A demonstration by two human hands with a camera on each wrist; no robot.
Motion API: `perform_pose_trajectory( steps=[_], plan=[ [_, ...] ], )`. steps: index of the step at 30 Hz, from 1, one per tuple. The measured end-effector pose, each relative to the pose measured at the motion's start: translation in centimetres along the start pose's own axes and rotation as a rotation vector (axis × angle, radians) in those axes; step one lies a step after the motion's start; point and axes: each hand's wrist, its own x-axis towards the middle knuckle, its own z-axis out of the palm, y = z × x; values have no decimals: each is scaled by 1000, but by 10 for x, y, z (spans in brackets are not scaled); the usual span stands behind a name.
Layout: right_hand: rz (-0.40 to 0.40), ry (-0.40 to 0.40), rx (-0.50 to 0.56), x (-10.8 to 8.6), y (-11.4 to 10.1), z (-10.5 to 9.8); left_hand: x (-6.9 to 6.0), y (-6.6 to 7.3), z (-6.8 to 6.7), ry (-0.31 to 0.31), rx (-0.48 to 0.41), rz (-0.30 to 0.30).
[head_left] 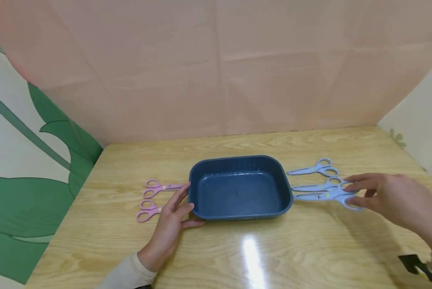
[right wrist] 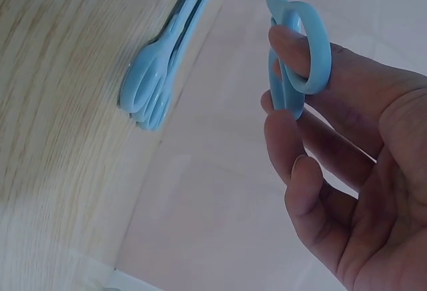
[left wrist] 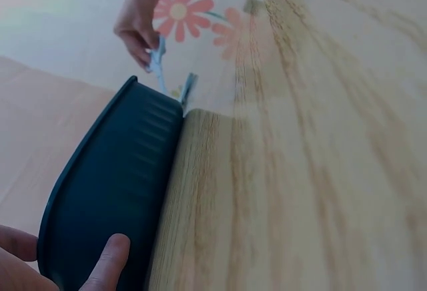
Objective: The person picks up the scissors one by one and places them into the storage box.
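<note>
A dark blue plastic tub point(head_left: 241, 196) stands on the table. My left hand point(head_left: 172, 218) grips its near left corner, the thumb point(left wrist: 110, 261) against the outer wall in the left wrist view. My right hand point(head_left: 389, 196) pinches light blue scissors point(head_left: 327, 195) by the finger loops, blades together and pointing left at the tub. The right wrist view shows these scissors point(right wrist: 290, 51) raised, with fingertips around the loops. Two more blue scissors point(right wrist: 157, 64) lie on the table just beyond; one pair point(head_left: 315, 168) is farthest back.
Left of the tub lie two pink scissors point(head_left: 152, 209), their blades partly hidden by my left hand and the tub. The wooden table point(head_left: 219, 257) meets a pink cloth backdrop point(head_left: 201, 80) behind. A leaf-patterned panel point(head_left: 28, 208) stands on the left side.
</note>
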Motion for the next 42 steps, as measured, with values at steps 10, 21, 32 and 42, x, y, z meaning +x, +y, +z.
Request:
perform_pose_trajectory(
  steps=[10,21,32,42],
  plan=[
    [12,127,13,0,-3,-1,2,3,-3,-11,13,8],
    [22,160,50,-3,-3,2,3,-1,-2,-17,21,-6],
    [-22,219,51,-1,-5,-4,5,1,2,-28,12,4],
    [-14,225,21,2,-7,-14,0,-2,-1,-11,4,0]
  ],
)
